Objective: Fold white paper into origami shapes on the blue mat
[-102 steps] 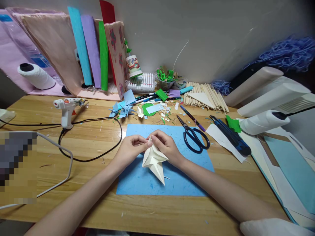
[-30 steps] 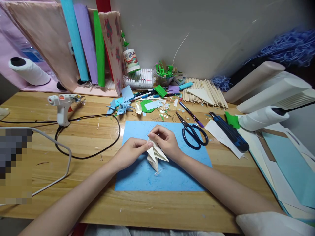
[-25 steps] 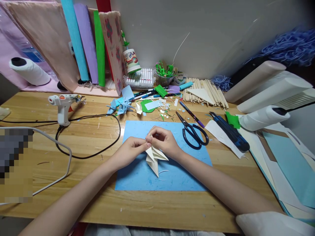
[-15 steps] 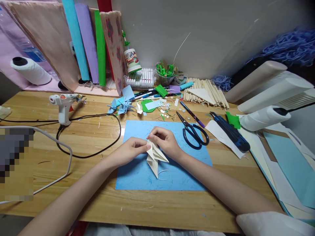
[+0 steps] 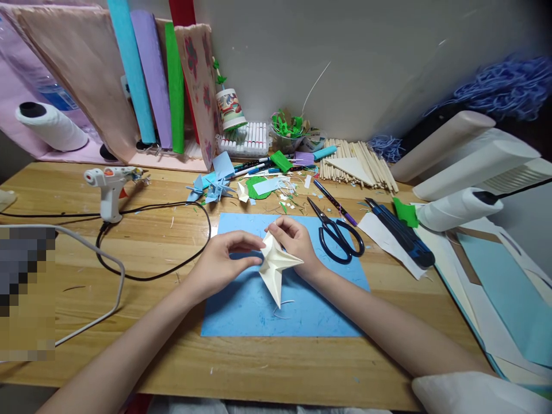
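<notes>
A folded cream paper shape [image 5: 276, 267] with pointed flaps is held above a blue paper sheet [image 5: 241, 310] on the wooden desk. My left hand [image 5: 224, 261] pinches the shape's left edge between thumb and forefinger. From the right, my right hand [image 5: 297, 241] grips its upper part with curled fingers. The shape's long point hangs down toward me. Two thin paper slivers lie on the blue sheet just under it.
Black scissors [image 5: 338, 233] lie right of the blue sheet, with a blue craft knife [image 5: 399, 238] further right. A glue gun [image 5: 110, 184] and its black cord [image 5: 172, 259] sit left. Paper rolls, markers, wooden sticks [image 5: 360, 164] and scraps line the back.
The paper shape has spread wider and lifted slightly. My left thumb and forefinger have parted into a wider pinch, and my right hand has shifted up and right.
</notes>
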`<state>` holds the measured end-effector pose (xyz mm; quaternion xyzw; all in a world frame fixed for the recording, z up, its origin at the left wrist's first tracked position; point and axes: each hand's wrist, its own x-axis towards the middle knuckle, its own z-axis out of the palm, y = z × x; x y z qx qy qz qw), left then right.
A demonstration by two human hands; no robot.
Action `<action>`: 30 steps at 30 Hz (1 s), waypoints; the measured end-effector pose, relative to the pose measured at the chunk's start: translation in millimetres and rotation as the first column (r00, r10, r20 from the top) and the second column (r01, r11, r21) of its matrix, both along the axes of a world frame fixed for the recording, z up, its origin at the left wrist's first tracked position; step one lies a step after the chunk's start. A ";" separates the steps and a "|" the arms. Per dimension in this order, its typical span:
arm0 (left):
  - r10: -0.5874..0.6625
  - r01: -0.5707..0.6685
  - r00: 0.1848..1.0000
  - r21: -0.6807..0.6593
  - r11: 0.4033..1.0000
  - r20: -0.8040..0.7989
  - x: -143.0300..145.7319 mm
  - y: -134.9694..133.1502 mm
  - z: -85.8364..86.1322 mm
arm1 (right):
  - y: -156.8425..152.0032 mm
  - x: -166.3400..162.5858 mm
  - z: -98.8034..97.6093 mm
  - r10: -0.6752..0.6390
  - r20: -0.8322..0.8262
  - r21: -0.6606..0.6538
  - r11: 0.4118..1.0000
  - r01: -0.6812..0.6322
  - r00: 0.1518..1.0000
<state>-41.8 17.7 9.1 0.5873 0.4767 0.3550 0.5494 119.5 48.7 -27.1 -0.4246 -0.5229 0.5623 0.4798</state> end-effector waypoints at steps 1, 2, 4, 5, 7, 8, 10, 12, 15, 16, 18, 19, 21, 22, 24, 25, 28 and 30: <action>-0.002 0.002 1.000 0.020 1.000 -0.026 0.5 -0.9 0.3 | -0.6 -0.1 0.5 0.019 0.010 0.006 1.000 -0.019 1.000; 0.009 -0.007 0.999 0.040 0.999 -0.049 1.3 -1.8 0.6 | -1.3 -0.3 1.1 0.039 0.020 0.011 0.999 -0.039 0.999; 0.049 -0.043 0.994 0.073 0.996 -0.093 3.2 -3.7 1.0 | -2.7 -0.6 1.8 0.068 0.029 0.017 0.998 -0.069 0.997; 0.068 -0.059 0.991 0.082 0.995 -0.114 4.1 -4.5 1.1 | -3.3 -0.7 1.8 0.075 0.026 0.020 0.997 -0.076 0.997; 0.096 -0.086 0.987 0.078 0.993 -0.131 5.3 -5.2 0.5 | -4.2 -0.8 1.1 0.079 0.013 0.024 0.997 -0.079 0.997; 0.109 -0.102 0.987 0.066 0.993 -0.121 5.6 -5.2 -0.1 | -4.5 -0.8 0.6 0.081 0.003 0.024 0.996 -0.081 0.997; 0.133 -0.131 0.988 0.031 0.991 -0.075 5.3 -4.4 -1.8 | -4.9 -0.7 -0.5 0.093 -0.017 0.016 0.996 -0.093 0.995; 0.145 -0.145 0.989 0.005 0.989 -0.020 4.4 -3.2 -3.5 | -5.2 -0.6 -1.0 0.115 -0.029 0.005 0.993 -0.115 0.993; 0.121 -0.121 0.993 0.000 0.993 0.013 2.8 -1.7 -4.4 | -5.3 -0.3 -0.6 0.155 -0.029 0.002 0.988 -0.155 0.987; 0.106 -0.106 0.994 0.008 0.994 0.010 2.4 -1.4 -4.2 | -5.1 0.0 -0.4 0.174 -0.027 0.004 0.985 -0.174 0.984; 0.076 -0.076 0.997 0.027 0.997 -0.004 1.6 -1.1 -3.3 | -4.4 0.8 -0.7 0.213 -0.024 0.008 0.977 -0.213 0.977; 0.070 -0.069 0.997 0.039 0.997 -0.011 1.1 -1.0 -2.6 | -3.8 1.3 -1.2 0.229 -0.024 0.010 0.973 -0.229 0.973; 0.070 -0.068 0.997 0.063 0.996 -0.030 0.0 -0.6 -0.9 | -2.7 2.1 -2.6 0.248 -0.029 0.012 0.969 -0.248 0.968; 0.075 -0.072 0.996 0.076 0.995 -0.042 -0.6 -0.4 0.1 | -2.2 2.4 -3.3 0.252 -0.035 0.013 0.968 -0.252 0.967; 0.088 -0.080 0.993 0.107 0.991 -0.073 -1.9 -0.2 2.1 | -1.7 3.0 -3.8 0.263 -0.053 0.018 0.965 -0.262 0.963; 0.095 -0.083 0.991 0.127 0.988 -0.095 -2.4 -0.2 2.8 | -1.7 3.2 -3.3 0.268 -0.060 0.028 0.963 -0.267 0.962; 0.124 -0.093 0.980 0.191 0.977 -0.158 -2.8 -0.6 3.5 | -3.0 3.9 0.6 0.274 -0.058 0.074 0.960 -0.270 0.960; 0.148 -0.101 0.969 0.231 0.968 -0.196 -2.1 -1.1 2.7 | -4.3 4.6 4.7 0.269 -0.033 0.112 0.958 -0.264 0.963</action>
